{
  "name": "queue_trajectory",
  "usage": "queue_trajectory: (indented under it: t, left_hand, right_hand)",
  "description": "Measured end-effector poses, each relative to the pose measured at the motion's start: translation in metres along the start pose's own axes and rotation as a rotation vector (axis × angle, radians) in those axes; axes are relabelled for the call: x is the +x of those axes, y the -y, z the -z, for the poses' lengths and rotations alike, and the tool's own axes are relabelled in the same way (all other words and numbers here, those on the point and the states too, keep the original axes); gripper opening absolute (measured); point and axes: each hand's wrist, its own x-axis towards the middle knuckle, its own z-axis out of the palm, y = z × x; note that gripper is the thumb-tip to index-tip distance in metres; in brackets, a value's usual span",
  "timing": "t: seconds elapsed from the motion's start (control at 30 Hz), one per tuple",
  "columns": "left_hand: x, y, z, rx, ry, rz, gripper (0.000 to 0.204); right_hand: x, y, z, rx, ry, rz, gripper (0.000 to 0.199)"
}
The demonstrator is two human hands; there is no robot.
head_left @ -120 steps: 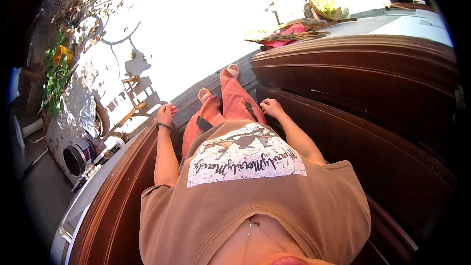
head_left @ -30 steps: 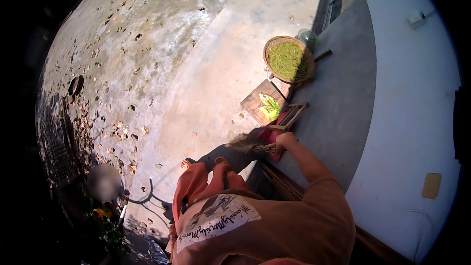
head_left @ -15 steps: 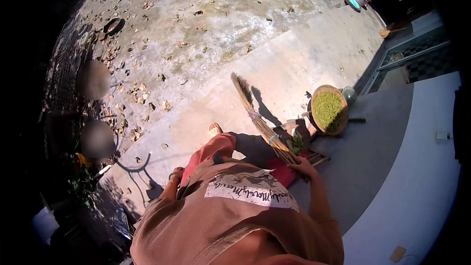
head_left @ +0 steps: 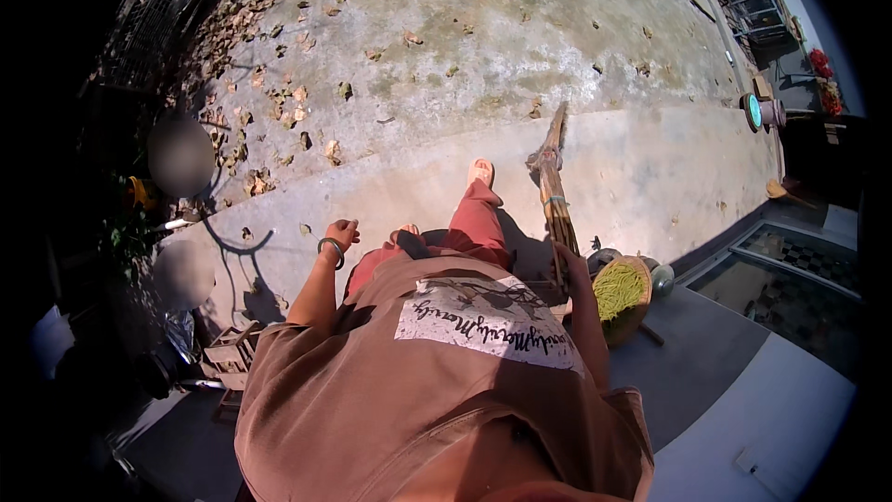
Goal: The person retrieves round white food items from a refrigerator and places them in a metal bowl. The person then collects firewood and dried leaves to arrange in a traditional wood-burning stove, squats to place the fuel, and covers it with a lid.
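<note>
My right hand [head_left: 570, 264] grips the handle end of a straw broom [head_left: 557, 214]. The broom points away from me, its bristle end towards the far side, and a light blue tie wraps its handle. My left hand [head_left: 344, 234], with a dark bracelet at the wrist, hangs out to the left. Its fingers are loosely curled with nothing in them. Beyond the right hand stands a round woven basket [head_left: 641, 268] full of thin green strands [head_left: 617, 290]. Part of the basket's near side lies behind my right arm.
Dry leaves [head_left: 299, 93] lie scattered over the concrete yard [head_left: 437, 65], thickest at the left. A raised pale walkway [head_left: 641, 158] runs across under my feet. To the right are a glass jar [head_left: 662, 281], a small hand broom [head_left: 779, 190] and a glazed door [head_left: 790, 260]. A wooden stool [head_left: 232, 353] stands at left.
My view has swung right and I have stepped forward. The broom, still in my right hand, now points more straight ahead. My left hand has moved out from my side.
</note>
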Motion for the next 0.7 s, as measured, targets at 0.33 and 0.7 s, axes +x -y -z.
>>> queue_trajectory:
  t: [0.33,0.7]
  left_hand:
    - [-0.02,0.028,-0.088,-0.202,-0.334,0.417,0.044]
    - [-0.033,-0.011,-0.134,-0.395,-0.444,0.614,0.042]
  right_hand:
    - [0.346,0.351,0.006,-0.291,0.116,-0.085,0.05]
    - [0.623,0.425,-0.315,-0.52,0.135,-0.175,0.036]
